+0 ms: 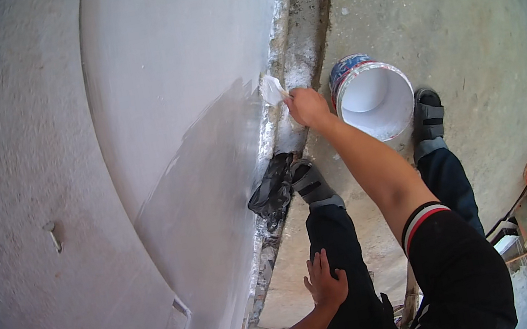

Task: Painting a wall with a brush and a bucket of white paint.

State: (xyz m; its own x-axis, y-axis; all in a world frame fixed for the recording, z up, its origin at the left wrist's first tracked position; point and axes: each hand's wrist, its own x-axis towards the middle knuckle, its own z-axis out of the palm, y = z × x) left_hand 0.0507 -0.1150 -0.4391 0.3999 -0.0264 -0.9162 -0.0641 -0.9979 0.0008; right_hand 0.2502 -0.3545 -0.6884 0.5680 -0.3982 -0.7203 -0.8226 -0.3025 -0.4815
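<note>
Partly, the right hand point(311, 108) hides the white tool point(271, 90) its fingers point(292, 101) clasp; the left hand point(328, 287) is spread.

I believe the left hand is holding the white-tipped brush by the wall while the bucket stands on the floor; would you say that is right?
Not quite: the head view shows the right hand holding the white-tipped brush by the wall, not the left hand, while the bucket does stand on the floor.
</note>
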